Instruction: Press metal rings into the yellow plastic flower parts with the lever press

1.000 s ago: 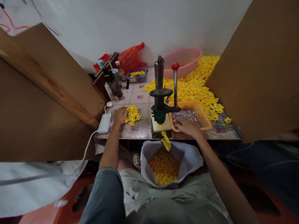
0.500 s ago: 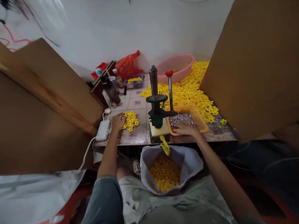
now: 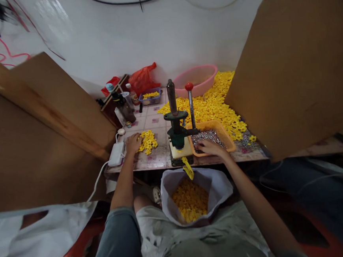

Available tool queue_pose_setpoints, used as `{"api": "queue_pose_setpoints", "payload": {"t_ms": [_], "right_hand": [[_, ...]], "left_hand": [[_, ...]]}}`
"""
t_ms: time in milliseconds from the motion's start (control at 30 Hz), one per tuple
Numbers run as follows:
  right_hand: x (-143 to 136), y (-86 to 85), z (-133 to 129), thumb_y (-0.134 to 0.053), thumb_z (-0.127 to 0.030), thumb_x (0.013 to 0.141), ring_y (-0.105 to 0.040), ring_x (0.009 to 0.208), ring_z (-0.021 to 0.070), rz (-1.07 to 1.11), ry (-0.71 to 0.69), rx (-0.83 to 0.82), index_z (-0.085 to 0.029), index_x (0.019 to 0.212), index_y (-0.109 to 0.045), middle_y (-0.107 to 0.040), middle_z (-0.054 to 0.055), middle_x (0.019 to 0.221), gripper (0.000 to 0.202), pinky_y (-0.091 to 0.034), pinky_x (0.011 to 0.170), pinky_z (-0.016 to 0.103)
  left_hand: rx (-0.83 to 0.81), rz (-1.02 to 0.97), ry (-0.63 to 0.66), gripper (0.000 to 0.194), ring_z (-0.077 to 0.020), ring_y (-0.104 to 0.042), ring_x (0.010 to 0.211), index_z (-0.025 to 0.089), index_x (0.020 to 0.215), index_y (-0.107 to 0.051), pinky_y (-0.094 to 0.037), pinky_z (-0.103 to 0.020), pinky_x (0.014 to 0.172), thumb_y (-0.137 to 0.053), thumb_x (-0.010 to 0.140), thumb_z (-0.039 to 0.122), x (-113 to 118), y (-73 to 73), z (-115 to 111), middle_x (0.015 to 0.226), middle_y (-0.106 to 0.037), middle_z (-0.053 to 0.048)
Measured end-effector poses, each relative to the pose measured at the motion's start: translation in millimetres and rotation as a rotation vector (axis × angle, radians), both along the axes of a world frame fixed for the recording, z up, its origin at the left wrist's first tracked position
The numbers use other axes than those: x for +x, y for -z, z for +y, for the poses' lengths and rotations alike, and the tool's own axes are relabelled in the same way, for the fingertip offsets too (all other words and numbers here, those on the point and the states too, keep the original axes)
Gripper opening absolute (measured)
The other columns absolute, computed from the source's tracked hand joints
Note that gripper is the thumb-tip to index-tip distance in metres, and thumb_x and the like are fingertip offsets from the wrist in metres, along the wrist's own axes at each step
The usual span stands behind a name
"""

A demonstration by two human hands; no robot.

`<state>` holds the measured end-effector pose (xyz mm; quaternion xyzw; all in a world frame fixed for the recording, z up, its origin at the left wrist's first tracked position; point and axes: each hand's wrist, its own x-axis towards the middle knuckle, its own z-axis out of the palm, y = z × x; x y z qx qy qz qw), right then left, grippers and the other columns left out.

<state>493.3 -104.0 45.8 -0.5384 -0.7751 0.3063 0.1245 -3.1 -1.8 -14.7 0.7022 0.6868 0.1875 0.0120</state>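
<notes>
My left hand (image 3: 133,142) lies on the table at the left edge of a small pile of yellow flower-shaped pieces (image 3: 149,141), its fingers stretched out onto them. My right hand (image 3: 211,147) is in an orange basket (image 3: 227,134) of small shiny metal parts (image 3: 209,136). Its fingers are curled together; what is between them is hidden. Between my hands stands a dark green hand press (image 3: 177,134) with a red-knobbed lever (image 3: 191,103). A yellow chute-like strip (image 3: 188,168) slopes from its base towards an open white sack (image 3: 219,186) holding yellow pieces (image 3: 190,202).
A large heap of yellow flower-shaped pieces (image 3: 214,107) covers the back right, beside a pink basin (image 3: 199,87). A white power strip (image 3: 117,153) lies at the left. Behind are a blue basket (image 3: 150,101) and bottles. Cardboard panels (image 3: 297,67) flank the table.
The camera view has shifted slightly. My right hand's fingers have curled in more among the metal parts. My left hand stays at the small pile.
</notes>
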Motion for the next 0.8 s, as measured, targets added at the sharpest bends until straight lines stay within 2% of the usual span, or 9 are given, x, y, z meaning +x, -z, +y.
{"api": "queue_pose_setpoints", "payload": {"t_ms": [433, 667, 800], "right_hand": [[-1, -6.6, -6, -0.054, -0.031, 0.106, -0.062, 0.078, 0.0184, -0.013, 0.019, 0.038, -0.018, 0.087, -0.067, -0.071, 0.004, 0.084, 0.027, -0.036, 0.068, 0.027], [-2, -6.9, -13, -0.048, -0.036, 0.112, -0.070, 0.103, 0.0232, -0.033, 0.166, 0.163, -0.019, 0.112, -0.073, -0.079, 0.010, 0.112, 0.030, -0.043, 0.084, 0.027], [-4, -9.5, -16, -0.049, -0.036, 0.112, -0.070, 0.098, 0.0229, -0.060, 0.170, 0.179, -0.020, 0.107, -0.072, -0.078, 0.008, 0.105, 0.028, -0.041, 0.080, 0.028]], "left_hand": [[-0.037, -0.003, -0.029, 0.052, -0.0310, -0.060, 0.147, 0.018, 0.151, -0.067, -0.038, -0.046, 0.130, -0.044, 0.109, 0.038, 5, -7.7, -4, 0.157, -0.067, -0.012], [-0.038, -0.003, -0.031, 0.051, -0.0316, -0.060, 0.146, 0.018, 0.150, -0.067, -0.039, -0.048, 0.130, -0.044, 0.109, 0.038, 5, -8.3, -3, 0.155, -0.068, -0.013], [-0.032, -0.013, -0.045, 0.050, -0.0314, -0.061, 0.146, 0.020, 0.148, -0.069, -0.040, -0.048, 0.129, -0.044, 0.109, 0.039, 5, -6.5, -2, 0.155, -0.068, -0.013]]}}
